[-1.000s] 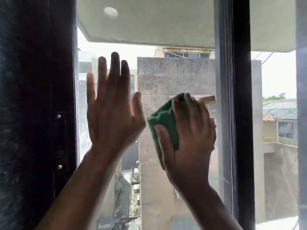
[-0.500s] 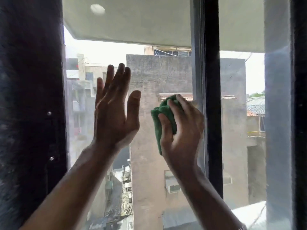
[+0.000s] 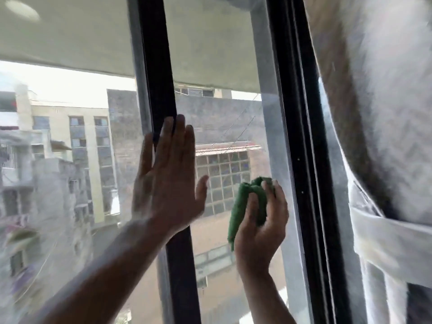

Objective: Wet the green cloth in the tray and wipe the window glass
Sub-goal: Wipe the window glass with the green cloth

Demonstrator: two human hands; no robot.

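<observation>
Window glass [image 3: 233, 127] pane sits btwn dark centre frame bar [image 3: 161, 90] and right frame [image 3: 301, 160], w/ tied curtain [image 3: 385, 160] just beyond. Left hand [image 3: 167, 183], fingers spread flat, overlaps centre bar. Right hand [image 3: 261, 225] grip clamped on bunched green cloth [image 3: 243, 206], near right frame; glass contact unclear.
</observation>
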